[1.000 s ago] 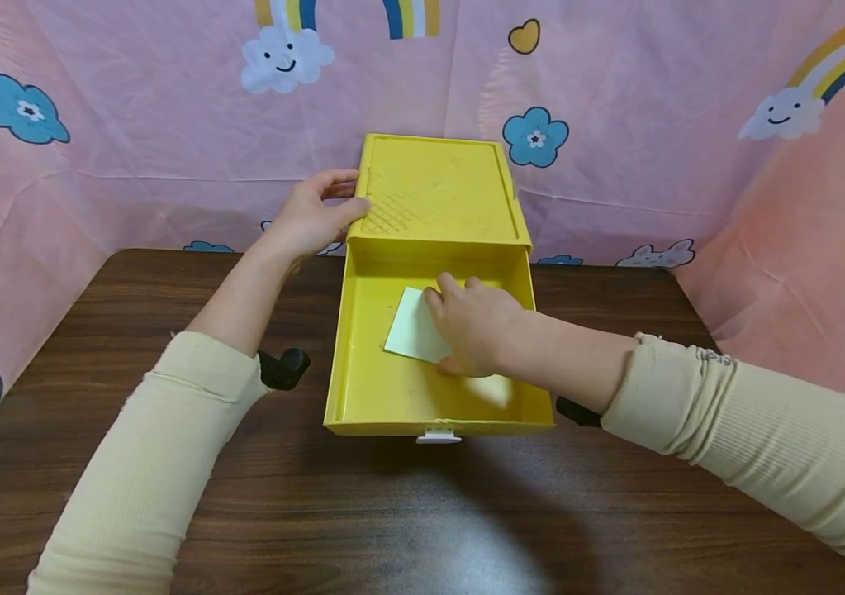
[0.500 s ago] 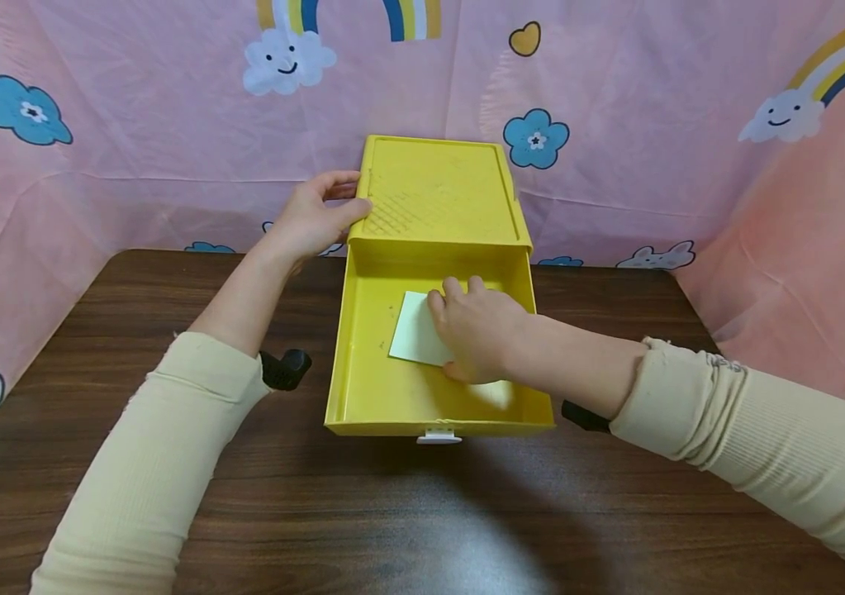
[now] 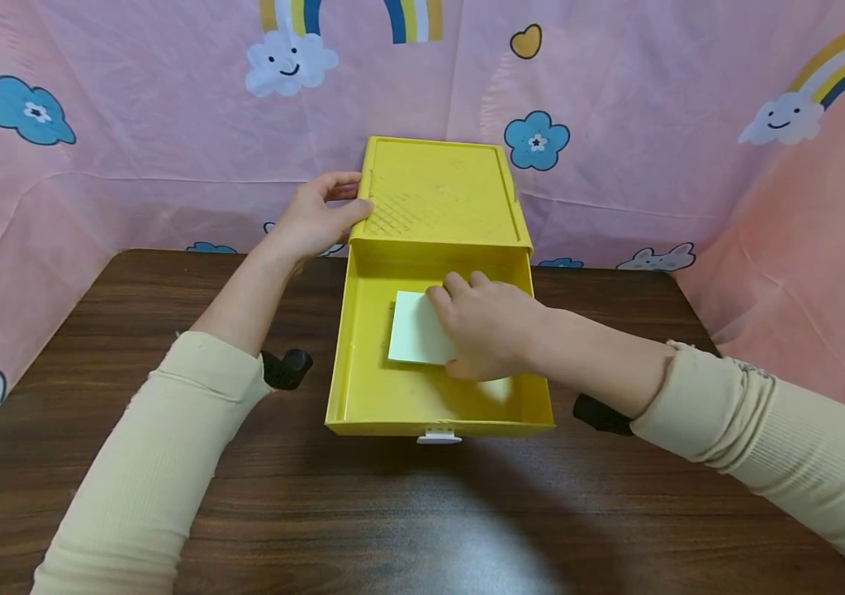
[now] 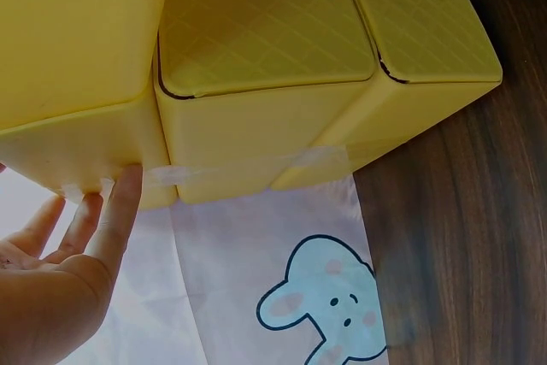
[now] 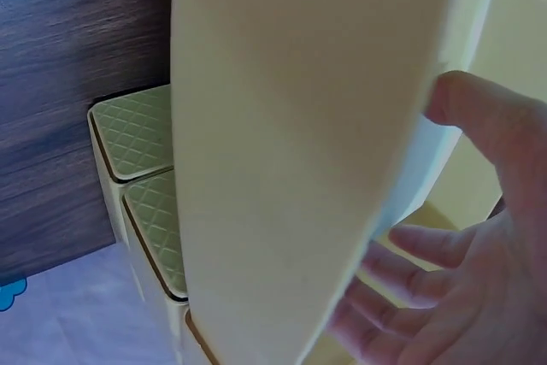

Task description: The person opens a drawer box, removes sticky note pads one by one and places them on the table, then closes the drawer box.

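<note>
In the head view my right hand (image 3: 489, 326) reaches into the pulled-out yellow drawer (image 3: 363, 397) and grips a pale green, square piece of paper (image 3: 416, 329) by its right side. Thumb and fingers lie either side of the paper (image 5: 419, 160) in the right wrist view, partly hidden behind the drawer's wall (image 5: 299, 126). At the upper left edge of the yellow drawer cabinet (image 3: 437, 186), my left hand (image 3: 314, 215) has its thumb on top and fingers against the side. Those fingertips touch the yellow wall in the left wrist view.
A dark wooden table (image 3: 281, 496) bears the cabinet. Beneath the top section, more yellow sections (image 4: 265, 32) with a diamond pattern show in the left wrist view. A white handle (image 3: 439, 436) sticks out from the drawer's front. Pink patterned cloth (image 3: 169, 107) hangs behind and at the sides.
The paper in my right hand has turned slightly so its edges sit straighter, and the right forearm has shifted a little rightward. My left hand stays at the cabinet's edge.
</note>
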Demonstrator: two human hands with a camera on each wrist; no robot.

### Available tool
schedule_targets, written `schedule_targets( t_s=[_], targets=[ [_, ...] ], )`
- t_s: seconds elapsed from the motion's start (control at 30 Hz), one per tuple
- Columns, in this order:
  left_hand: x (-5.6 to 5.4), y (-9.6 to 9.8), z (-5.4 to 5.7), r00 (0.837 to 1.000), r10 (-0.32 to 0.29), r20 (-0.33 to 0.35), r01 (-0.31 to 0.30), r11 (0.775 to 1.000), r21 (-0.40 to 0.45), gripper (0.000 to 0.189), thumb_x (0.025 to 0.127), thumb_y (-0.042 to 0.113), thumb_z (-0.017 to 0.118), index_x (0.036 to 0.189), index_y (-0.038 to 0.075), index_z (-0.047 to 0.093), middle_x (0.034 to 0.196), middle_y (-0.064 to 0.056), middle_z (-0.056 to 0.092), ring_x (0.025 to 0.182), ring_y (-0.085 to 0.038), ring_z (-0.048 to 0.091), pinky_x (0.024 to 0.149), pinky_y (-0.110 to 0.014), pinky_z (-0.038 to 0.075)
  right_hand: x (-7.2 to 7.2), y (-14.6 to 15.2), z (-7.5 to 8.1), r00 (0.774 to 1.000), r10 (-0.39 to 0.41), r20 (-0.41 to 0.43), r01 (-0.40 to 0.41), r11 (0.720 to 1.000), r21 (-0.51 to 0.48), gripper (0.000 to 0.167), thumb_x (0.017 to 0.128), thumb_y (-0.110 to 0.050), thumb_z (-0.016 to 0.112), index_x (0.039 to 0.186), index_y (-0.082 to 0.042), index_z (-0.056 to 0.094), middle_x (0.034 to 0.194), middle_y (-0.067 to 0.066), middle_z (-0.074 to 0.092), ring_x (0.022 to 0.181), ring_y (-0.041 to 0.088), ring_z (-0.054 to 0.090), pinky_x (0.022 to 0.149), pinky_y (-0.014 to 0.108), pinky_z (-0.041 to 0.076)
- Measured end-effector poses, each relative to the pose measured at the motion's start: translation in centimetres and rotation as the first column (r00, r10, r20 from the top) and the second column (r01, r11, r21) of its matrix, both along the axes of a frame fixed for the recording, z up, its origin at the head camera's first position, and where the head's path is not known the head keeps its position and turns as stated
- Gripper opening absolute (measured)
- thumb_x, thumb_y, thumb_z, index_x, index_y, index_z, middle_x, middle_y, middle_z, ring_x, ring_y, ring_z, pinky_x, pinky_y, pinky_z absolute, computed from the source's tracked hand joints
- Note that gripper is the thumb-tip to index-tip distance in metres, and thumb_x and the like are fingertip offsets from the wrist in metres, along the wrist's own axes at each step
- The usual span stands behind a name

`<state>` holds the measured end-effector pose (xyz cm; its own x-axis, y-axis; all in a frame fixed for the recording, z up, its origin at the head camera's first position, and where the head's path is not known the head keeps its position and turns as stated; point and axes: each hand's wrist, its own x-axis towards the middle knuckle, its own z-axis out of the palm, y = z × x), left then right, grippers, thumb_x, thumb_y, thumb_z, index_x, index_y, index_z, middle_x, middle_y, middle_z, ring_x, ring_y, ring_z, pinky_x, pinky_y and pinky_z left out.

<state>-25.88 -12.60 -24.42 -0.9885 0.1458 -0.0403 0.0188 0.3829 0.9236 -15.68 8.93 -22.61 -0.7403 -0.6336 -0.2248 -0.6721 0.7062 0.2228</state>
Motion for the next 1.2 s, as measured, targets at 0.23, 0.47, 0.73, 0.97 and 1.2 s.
schedule_targets(
  t_s=[0.23, 0.47, 0.73, 0.97, 1.2],
  targets=[
    [0.0, 0.0, 0.0, 1.0, 0.0, -0.001, 0.0, 1.0, 0.006, 0.056, 0.092, 0.027, 0.054, 0.143, 0.016, 0.034, 0.141, -0.008, 0.036, 0.117, -0.02, 0.049, 0.089, -0.035, 0.049, 0.0, 0.8, 0.1, 1.0, 0.016, 0.012, -0.015, 0.999, -0.041, 0.077, 0.078, -0.042, 0.064, 0.136, 0.0, 0.036, 0.12, 0.015, 0.049, 0.097, 0.031, 0.05, 0.083, 0.036, 0.046],
    [0.0, 0.1, 0.0, 1.0, 0.006, 0.002, -0.006, 1.0, 0.0, 0.056, 0.092, 0.027, 0.054, 0.143, 0.016, 0.033, 0.141, -0.007, 0.037, 0.117, -0.02, 0.048, 0.089, -0.035, 0.049, 0.0, 1.7, 0.4, 0.999, 0.037, 0.013, -0.035, 0.995, -0.098, 0.081, 0.077, -0.042, 0.066, 0.139, -0.001, 0.033, 0.125, 0.014, 0.048, 0.103, 0.03, 0.049, 0.086, 0.036, 0.046],
    [0.0, -0.1, -0.1, 1.0, -0.003, -0.001, 0.003, 1.0, 0.018, 0.056, 0.092, 0.026, 0.054, 0.143, 0.016, 0.033, 0.141, -0.008, 0.036, 0.116, -0.02, 0.05, 0.088, -0.034, 0.05, 0.0, 2.6, 0.8, 0.996, 0.084, 0.001, -0.083, 0.984, -0.155, 0.082, 0.076, -0.041, 0.068, 0.14, -0.003, 0.032, 0.126, 0.012, 0.047, 0.108, 0.03, 0.048, 0.089, 0.038, 0.046],
    [0.0, -0.1, -0.1, 1.0, -0.003, 0.0, 0.003, 1.0, 0.019, 0.056, 0.092, 0.027, 0.054, 0.143, 0.016, 0.033, 0.141, -0.008, 0.036, 0.115, -0.02, 0.05, 0.089, -0.034, 0.05, -0.1, 3.6, 1.4, 0.992, 0.128, -0.005, -0.126, 0.966, -0.225, 0.077, 0.074, -0.039, 0.07, 0.137, -0.007, 0.037, 0.125, 0.009, 0.048, 0.106, 0.026, 0.048, 0.083, 0.035, 0.048],
    [-0.1, -0.1, -0.1, 1.0, -0.008, -0.005, 0.008, 1.0, 0.022, 0.056, 0.092, 0.027, 0.054, 0.143, 0.016, 0.033, 0.141, -0.008, 0.036, 0.115, -0.021, 0.051, 0.089, -0.034, 0.049, -0.1, 4.5, 2.4, 0.987, 0.159, 0.001, -0.153, 0.951, -0.269, 0.075, 0.074, -0.038, 0.071, 0.136, -0.01, 0.039, 0.126, 0.007, 0.047, 0.111, 0.024, 0.045, 0.089, 0.036, 0.045]
  ],
)
